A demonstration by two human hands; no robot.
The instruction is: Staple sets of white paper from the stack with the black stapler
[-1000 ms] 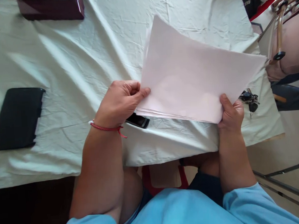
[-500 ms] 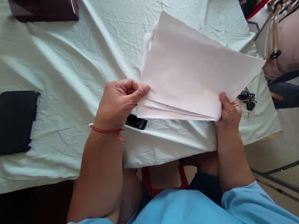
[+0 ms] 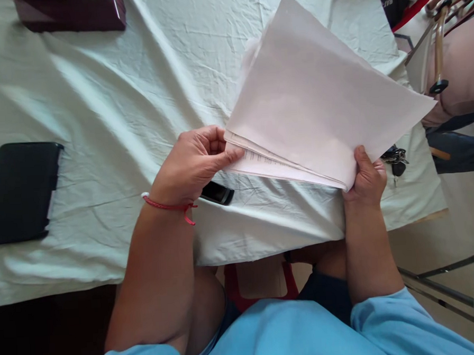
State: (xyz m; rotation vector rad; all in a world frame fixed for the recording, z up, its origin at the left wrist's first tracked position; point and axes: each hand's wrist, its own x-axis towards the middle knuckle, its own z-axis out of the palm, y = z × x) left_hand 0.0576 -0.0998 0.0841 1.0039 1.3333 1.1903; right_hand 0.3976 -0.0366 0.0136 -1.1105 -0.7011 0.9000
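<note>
A stack of white paper sheets (image 3: 315, 83) is held tilted above the cloth-covered table. The top sheet's face looks blank, and some print shows on a sheet lower in the stack along its near edge. My right hand (image 3: 367, 177) grips the near right corner, thumb on top and fingers underneath. At the near left corner, my left hand (image 3: 198, 161) pinches lower sheets between thumb and fingers, while the upper sheets stand slightly apart from them. Partly behind my left wrist, a dark phone-like object (image 3: 219, 193) lies on the cloth.
A black tablet-like case (image 3: 21, 193) lies at the left on the pale tablecloth (image 3: 110, 110). A dark maroon box (image 3: 73, 15) stands at the back left. Keys (image 3: 395, 156) lie beyond my right hand. Metal frame parts (image 3: 439, 55) stand off the table's right side.
The upper sheets have lifted and swung toward the far right, and more of the printed sheet shows beneath. My left hand has moved slightly right with its thumb now on the lower sheets.
</note>
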